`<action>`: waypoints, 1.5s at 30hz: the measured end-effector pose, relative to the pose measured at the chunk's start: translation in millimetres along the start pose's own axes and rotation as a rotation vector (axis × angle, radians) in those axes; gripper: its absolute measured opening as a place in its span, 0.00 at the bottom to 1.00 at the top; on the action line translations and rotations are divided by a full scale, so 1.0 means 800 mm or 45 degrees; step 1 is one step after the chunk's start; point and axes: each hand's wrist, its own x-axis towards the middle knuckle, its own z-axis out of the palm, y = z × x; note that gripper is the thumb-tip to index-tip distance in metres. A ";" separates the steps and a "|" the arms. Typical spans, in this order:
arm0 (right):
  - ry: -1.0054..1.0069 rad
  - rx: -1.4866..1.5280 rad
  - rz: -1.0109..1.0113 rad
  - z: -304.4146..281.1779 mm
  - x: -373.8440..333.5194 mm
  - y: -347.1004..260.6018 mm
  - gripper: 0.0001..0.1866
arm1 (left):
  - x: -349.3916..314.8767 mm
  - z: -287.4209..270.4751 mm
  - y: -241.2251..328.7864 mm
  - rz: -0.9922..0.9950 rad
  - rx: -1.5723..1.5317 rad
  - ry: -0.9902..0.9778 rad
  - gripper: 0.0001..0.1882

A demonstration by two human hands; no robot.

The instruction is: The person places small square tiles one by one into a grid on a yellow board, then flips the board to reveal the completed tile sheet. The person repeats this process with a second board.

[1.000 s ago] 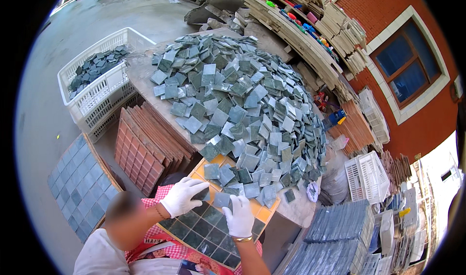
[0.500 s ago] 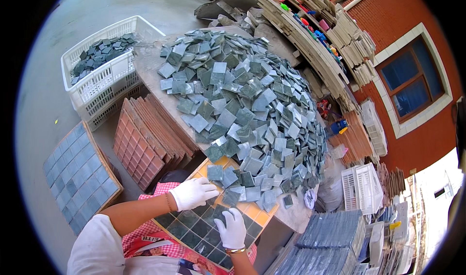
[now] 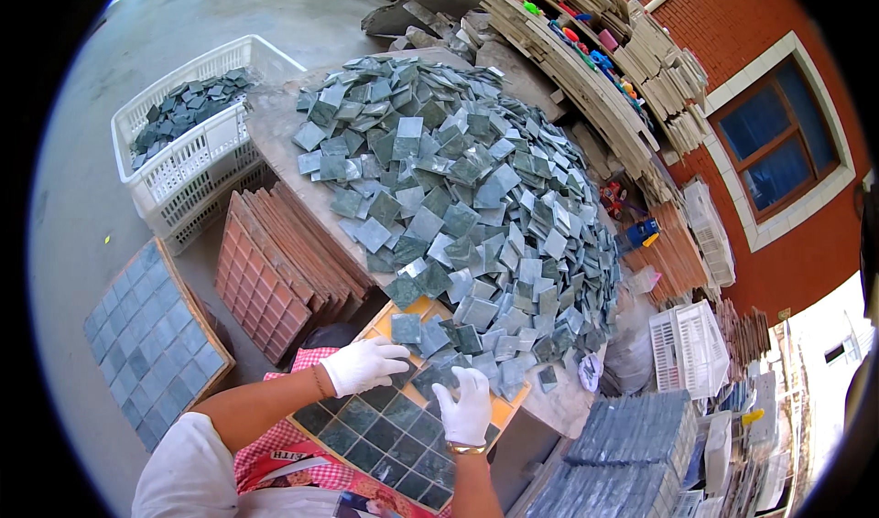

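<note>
A grid tray [image 3: 500, 412] lies before me, its near part filled with square dark green stone tiles [image 3: 376, 433] and its far rows showing orange compartments. My left hand [image 3: 363, 368], in a white glove, rests over the tray's left part with its fingers stretched out and nothing visible in them. My right hand [image 3: 468, 410], also gloved, hovers at the right of the tray. Its thumb and fingers are apart, close to a loose tile [image 3: 443, 372] on the far rows. A large heap of loose green tiles [image 3: 458, 216] spills onto the tray's far end.
Red grid trays [image 3: 261, 285] stand stacked at the left, beside a tray of blue-grey tiles [image 3: 157, 330]. Behind them is a white crate [image 3: 188, 175] holding tiles. At the right are wrapped tile stacks [image 3: 627, 440] and white baskets [image 3: 689, 349]. The heap lies on a stone-like tabletop [image 3: 275, 124].
My right hand has moved away from me and slightly right, off the filled rows toward the loose tiles. My left hand has hardly moved.
</note>
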 end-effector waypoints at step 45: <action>-0.258 0.447 0.024 -0.013 -0.032 -0.006 0.19 | -0.004 -0.083 -0.020 -0.226 0.130 -0.125 0.28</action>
